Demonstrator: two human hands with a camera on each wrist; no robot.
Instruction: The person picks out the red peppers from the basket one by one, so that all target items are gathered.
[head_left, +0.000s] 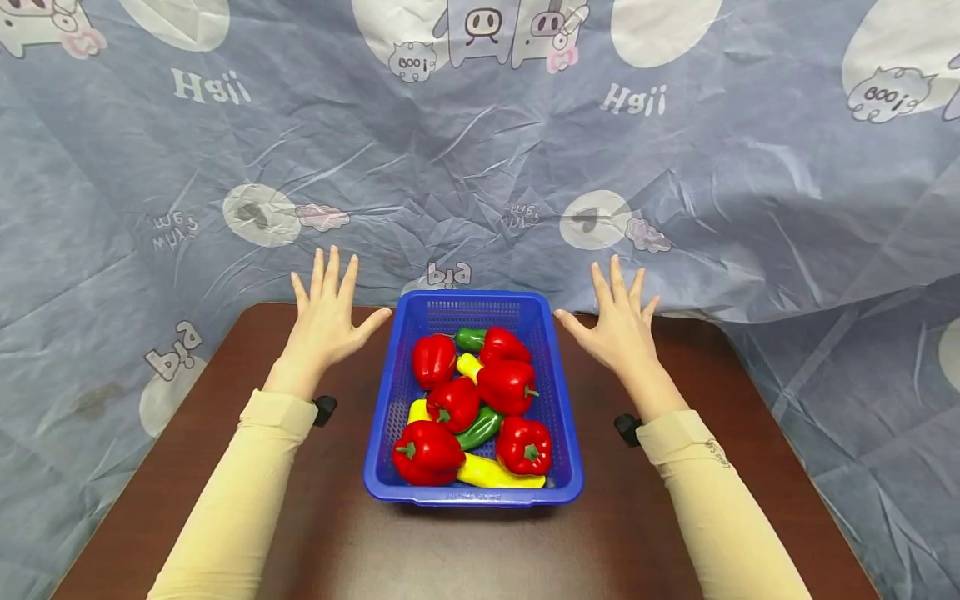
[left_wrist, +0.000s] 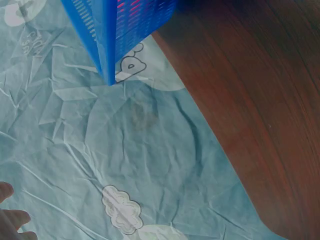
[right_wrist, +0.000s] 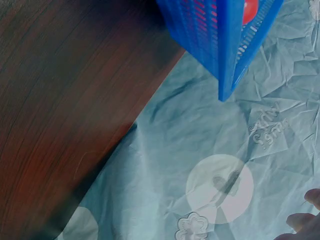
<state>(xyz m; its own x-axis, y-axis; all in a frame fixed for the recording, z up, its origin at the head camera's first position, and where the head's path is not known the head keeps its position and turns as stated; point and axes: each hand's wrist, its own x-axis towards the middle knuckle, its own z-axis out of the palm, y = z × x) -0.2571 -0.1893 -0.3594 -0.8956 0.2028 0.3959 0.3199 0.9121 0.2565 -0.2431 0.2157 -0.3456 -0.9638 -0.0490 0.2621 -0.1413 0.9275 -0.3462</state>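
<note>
A blue plastic basket (head_left: 474, 496) stands mid-table, filled with several red bell peppers (head_left: 429, 452), yellow peppers (head_left: 498, 473) and green peppers (head_left: 480, 428). To its left my left hand (head_left: 326, 325) is spread with straight fingers, thumb pointing at the basket's rim. My right hand (head_left: 617, 329) mirrors it on the right side, fingers fanned out and holding nothing. In the left wrist view, fingertips (left_wrist: 15, 219) show at the lower left, with the basket's corner above. The right wrist view has fingertips (right_wrist: 300, 221) at the lower right and a red pepper (right_wrist: 249, 11) inside the basket.
The dark brown wooden table (head_left: 322, 533) lies under the basket and arms. Behind it hangs a wrinkled grey-blue cloth (head_left: 465, 150) with cartoon prints, reaching down to the table's far edge. Small black wrist devices (head_left: 325, 410) sit at both cuffs.
</note>
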